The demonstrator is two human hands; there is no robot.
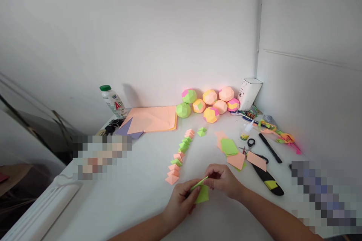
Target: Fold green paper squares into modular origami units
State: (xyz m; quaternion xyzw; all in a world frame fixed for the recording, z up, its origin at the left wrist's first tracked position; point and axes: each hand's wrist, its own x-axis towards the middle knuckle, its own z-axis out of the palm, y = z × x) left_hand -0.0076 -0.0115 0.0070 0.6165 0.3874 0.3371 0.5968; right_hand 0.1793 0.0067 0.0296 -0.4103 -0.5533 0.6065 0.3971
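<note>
My left hand (181, 199) and my right hand (223, 180) are both closed on one small green paper square (202, 192), partly folded, just above the white table (127, 196). The left fingers pinch its lower left side. The right fingers pinch its upper edge. A curved row of small folded orange and green paper units (179, 156) lies on the table just beyond my hands.
Several paper polyhedron balls (210, 105) sit at the back wall beside a white box (249, 92). A stack of orange sheets (152, 118) and a bottle (113, 101) lie back left. Loose paper squares (232, 150), scissors (250, 144), a black knife (267, 179) and a glue bottle (245, 131) lie right.
</note>
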